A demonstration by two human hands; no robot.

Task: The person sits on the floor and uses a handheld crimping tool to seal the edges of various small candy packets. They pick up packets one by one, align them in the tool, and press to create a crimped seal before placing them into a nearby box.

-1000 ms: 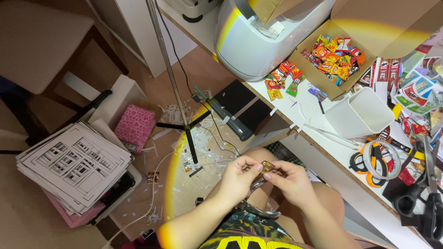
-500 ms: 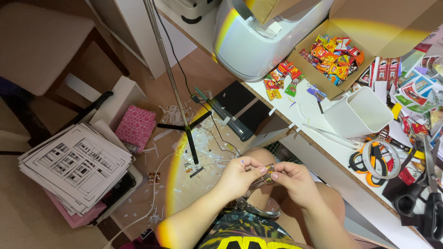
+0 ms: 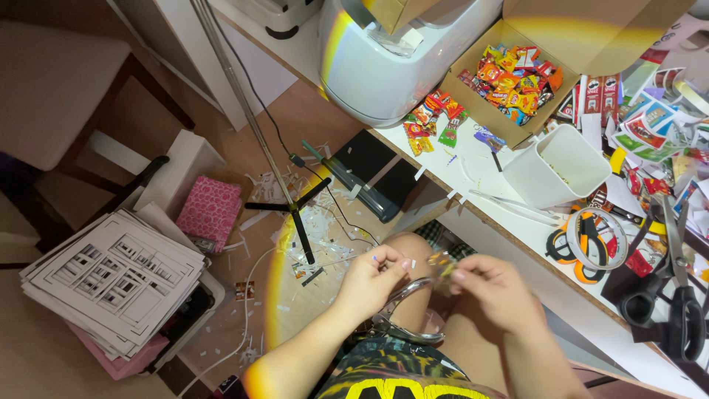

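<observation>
My left hand (image 3: 373,284) and right hand (image 3: 493,290) were raised together over my bare knee, just above my lap. Between them I held a small crinkly sweet wrapper (image 3: 441,263), pinched at its right end by my right thumb and forefinger; my left fingertips (image 3: 402,264) were curled narrow just beside its other end, though the blur kept me from telling whether they touched it. A pair of metal scissors (image 3: 402,318) hung below my left hand, its loop handles resting against my thigh.

Past my knee, the floor was littered with white paper scraps (image 3: 329,229) around the black feet of a tripod stand (image 3: 295,210). To the left lay a stack of printed sheets (image 3: 111,277) and a pink patterned box (image 3: 209,213).

Farther off, on the white table (image 3: 517,229) to my right, sat a roll of clear tape (image 3: 595,240), black scissors (image 3: 679,310) and a white plastic tub (image 3: 561,166). Beyond those stood an open cardboard box (image 3: 473,103) full of bright sweets (image 3: 517,77), with a few loose sweets (image 3: 432,122) lying just beside it, near a white rounded appliance (image 3: 391,66).
</observation>
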